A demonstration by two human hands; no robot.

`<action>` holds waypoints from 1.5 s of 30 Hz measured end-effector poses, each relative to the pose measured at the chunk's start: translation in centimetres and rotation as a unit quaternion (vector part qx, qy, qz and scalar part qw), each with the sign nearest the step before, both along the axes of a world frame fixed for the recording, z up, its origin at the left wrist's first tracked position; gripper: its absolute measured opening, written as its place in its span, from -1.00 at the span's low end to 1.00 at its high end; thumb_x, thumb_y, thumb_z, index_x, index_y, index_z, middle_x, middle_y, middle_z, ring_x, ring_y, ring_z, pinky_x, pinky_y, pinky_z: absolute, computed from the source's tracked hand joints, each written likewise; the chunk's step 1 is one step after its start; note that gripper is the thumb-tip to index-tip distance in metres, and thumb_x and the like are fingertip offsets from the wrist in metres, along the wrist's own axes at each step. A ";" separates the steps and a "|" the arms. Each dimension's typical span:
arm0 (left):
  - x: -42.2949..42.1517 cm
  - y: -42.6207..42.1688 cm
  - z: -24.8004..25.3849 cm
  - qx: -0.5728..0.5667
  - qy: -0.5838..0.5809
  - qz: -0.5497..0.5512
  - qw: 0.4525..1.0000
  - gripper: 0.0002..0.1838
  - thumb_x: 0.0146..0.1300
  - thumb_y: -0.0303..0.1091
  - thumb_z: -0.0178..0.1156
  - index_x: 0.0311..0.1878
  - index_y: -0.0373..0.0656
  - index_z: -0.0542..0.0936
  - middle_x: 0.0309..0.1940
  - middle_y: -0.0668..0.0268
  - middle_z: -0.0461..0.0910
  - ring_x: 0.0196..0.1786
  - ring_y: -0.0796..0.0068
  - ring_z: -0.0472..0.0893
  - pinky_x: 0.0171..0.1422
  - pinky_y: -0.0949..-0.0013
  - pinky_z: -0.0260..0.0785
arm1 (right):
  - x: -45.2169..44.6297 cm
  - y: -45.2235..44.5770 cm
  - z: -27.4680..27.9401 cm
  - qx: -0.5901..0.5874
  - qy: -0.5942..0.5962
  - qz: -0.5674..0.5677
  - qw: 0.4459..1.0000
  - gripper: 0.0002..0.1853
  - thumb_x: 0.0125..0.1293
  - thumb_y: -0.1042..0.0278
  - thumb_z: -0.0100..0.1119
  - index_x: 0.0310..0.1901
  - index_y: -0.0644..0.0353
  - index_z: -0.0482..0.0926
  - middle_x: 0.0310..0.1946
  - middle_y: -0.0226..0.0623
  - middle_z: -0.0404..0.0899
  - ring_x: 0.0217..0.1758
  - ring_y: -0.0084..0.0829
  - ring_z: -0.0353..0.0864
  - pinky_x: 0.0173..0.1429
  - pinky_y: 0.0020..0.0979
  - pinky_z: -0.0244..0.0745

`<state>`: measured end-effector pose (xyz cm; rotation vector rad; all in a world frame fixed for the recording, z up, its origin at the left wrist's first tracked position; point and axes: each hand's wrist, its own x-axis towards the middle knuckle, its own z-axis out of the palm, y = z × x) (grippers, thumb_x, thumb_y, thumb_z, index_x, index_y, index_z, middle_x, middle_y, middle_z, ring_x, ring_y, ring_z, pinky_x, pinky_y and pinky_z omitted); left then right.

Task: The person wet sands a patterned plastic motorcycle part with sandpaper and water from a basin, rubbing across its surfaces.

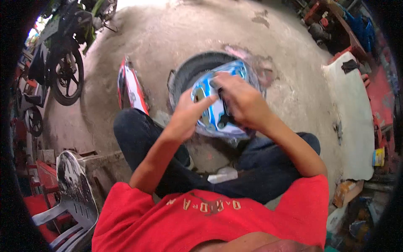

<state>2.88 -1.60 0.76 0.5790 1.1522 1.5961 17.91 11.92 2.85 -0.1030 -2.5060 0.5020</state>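
A glossy blue, white and black curved panel (217, 113), like a motorcycle fairing, is held tilted above my lap, overlapping a round black tub (183, 75) on the floor. My left hand (187, 114) grips the panel's left side, its thumb lying across the top. Over the upper part of the panel, my right hand (241, 100) has its fingers bent and pressed against the surface. Something small and dark shows under those fingertips, too blurred to name. The tub's contents are mostly hidden behind the panel and my hands.
A red and white panel (133, 89) lies left of the tub. Motorcycles (65, 73) stand at upper left, and a white plastic chair (75, 185) at lower left. A small white item (222, 176) is near my legs. A pale sheet (351, 113) lies at right, with a wooden block (347, 192) below.
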 end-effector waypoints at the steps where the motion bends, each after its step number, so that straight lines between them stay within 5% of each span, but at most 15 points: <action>1: 0.0 0.1 -0.4 0.029 -0.012 0.006 0.999 -0.64 0.32 -0.44 0.32 0.14 -0.29 0.55 -0.05 0.28 0.68 -0.05 0.50 0.68 0.09 0.35 0.55 | 0.1 -0.9 0.0 0.028 0.001 0.021 0.999 -0.56 0.34 0.46 0.17 0.26 0.29 0.50 0.26 0.00 0.54 0.34 -0.04 0.53 0.41 -0.08 0.41; 3: 0.1 -0.2 0.4 0.011 0.022 0.017 1.000 -0.64 0.33 -0.43 0.30 0.14 -0.32 0.54 -0.05 0.26 0.68 -0.05 0.52 0.67 0.05 0.37 0.55 | 0.2 0.6 -0.5 0.073 -0.012 0.027 0.997 -0.55 0.33 0.44 0.15 0.25 0.28 0.49 0.24 0.00 0.56 0.35 -0.05 0.52 0.38 -0.09 0.44; 6: 0.1 -0.3 1.0 0.000 0.034 0.012 0.999 -0.63 0.32 -0.38 0.33 0.14 -0.31 0.55 -0.10 0.28 0.67 -0.12 0.57 0.67 -0.02 0.44 0.53 | 0.0 4.6 -1.4 0.018 -0.036 -0.156 0.987 -0.51 0.28 0.45 0.14 0.27 0.25 0.49 0.22 0.00 0.57 0.28 0.01 0.56 0.36 -0.14 0.47; 12: 0.1 -0.2 0.5 0.007 0.039 0.012 0.999 -0.62 0.32 -0.40 0.31 0.16 -0.31 0.53 -0.08 0.25 0.67 -0.14 0.55 0.69 -0.04 0.45 0.56 | 0.3 0.8 -1.0 0.079 0.005 0.016 0.997 -0.47 0.29 0.51 0.20 0.33 0.20 0.48 0.29 -0.01 0.53 0.35 -0.07 0.53 0.44 -0.14 0.40; 16: -0.1 -0.1 0.0 -0.001 0.039 0.015 0.999 -0.64 0.34 -0.45 0.27 0.16 -0.32 0.52 -0.06 0.26 0.68 -0.10 0.51 0.71 0.00 0.38 0.61 | 0.3 4.3 -0.8 0.063 -0.051 -0.179 0.980 -0.61 0.37 0.45 0.16 0.23 0.20 0.54 0.16 -0.02 0.61 0.26 -0.07 0.59 0.30 -0.16 0.49; 20: 0.1 0.0 0.0 0.029 0.005 0.019 0.999 -0.66 0.36 -0.44 0.25 0.16 -0.31 0.54 -0.06 0.27 0.68 -0.10 0.54 0.69 -0.01 0.41 0.58 | 0.3 -1.6 -0.2 0.140 0.011 0.003 0.990 -0.49 0.29 0.46 0.24 0.30 0.20 0.51 0.22 -0.12 0.60 0.33 -0.15 0.57 0.42 -0.08 0.40; 24: 0.3 -0.1 0.4 0.030 -0.023 0.008 0.999 -0.66 0.36 -0.42 0.27 0.17 -0.28 0.57 -0.06 0.33 0.69 -0.07 0.60 0.66 0.02 0.44 0.53 | -0.5 3.5 -0.6 0.151 0.011 -0.159 0.976 -0.52 0.21 0.44 0.17 0.21 0.25 0.53 0.17 -0.02 0.61 0.27 -0.07 0.58 0.37 -0.07 0.44; 30: 0.4 0.2 0.1 0.048 -0.004 0.041 0.998 -0.62 0.37 -0.44 0.25 0.19 -0.34 0.50 -0.04 0.21 0.68 -0.08 0.49 0.72 0.04 0.36 0.62 | 0.0 -0.7 -0.5 0.055 0.023 0.014 0.998 -0.58 0.34 0.46 0.17 0.24 0.19 0.54 0.23 -0.06 0.58 0.30 -0.04 0.56 0.40 -0.09 0.40; 33: 0.2 -0.1 0.3 0.027 -0.004 0.011 1.000 -0.64 0.37 -0.44 0.24 0.19 -0.33 0.50 -0.03 0.22 0.68 -0.05 0.51 0.71 0.02 0.40 0.61 | -0.4 3.0 -0.6 0.043 -0.005 -0.174 0.984 -0.59 0.33 0.45 0.17 0.21 0.22 0.55 0.24 -0.07 0.58 0.32 -0.06 0.55 0.39 -0.15 0.42; 38: 0.0 -0.1 -0.5 0.046 0.008 0.018 0.999 -0.65 0.37 -0.43 0.25 0.17 -0.32 0.52 -0.08 0.23 0.69 -0.10 0.52 0.72 -0.05 0.41 0.61 | -0.3 -1.2 -0.5 0.088 0.019 0.027 0.996 -0.55 0.32 0.42 0.12 0.26 0.23 0.50 0.20 0.00 0.59 0.30 -0.12 0.57 0.42 -0.02 0.38; 42: 0.4 -0.2 0.7 0.012 0.006 0.001 1.000 -0.66 0.38 -0.49 0.22 0.19 -0.31 0.52 -0.03 0.25 0.69 -0.05 0.52 0.71 0.01 0.41 0.60 | -0.7 3.6 -0.3 0.078 0.013 -0.154 0.985 -0.64 0.40 0.51 0.06 0.21 0.24 0.54 0.19 -0.01 0.59 0.28 0.01 0.55 0.38 -0.13 0.41; 45: 0.4 0.3 -0.4 0.042 -0.014 0.014 0.999 -0.64 0.37 -0.49 0.23 0.20 -0.32 0.50 -0.01 0.21 0.68 -0.06 0.48 0.71 0.03 0.37 0.61 | -0.1 0.2 -0.7 0.044 0.015 -0.026 0.999 -0.55 0.31 0.50 0.17 0.25 0.20 0.53 0.21 -0.04 0.59 0.28 -0.02 0.57 0.36 -0.12 0.44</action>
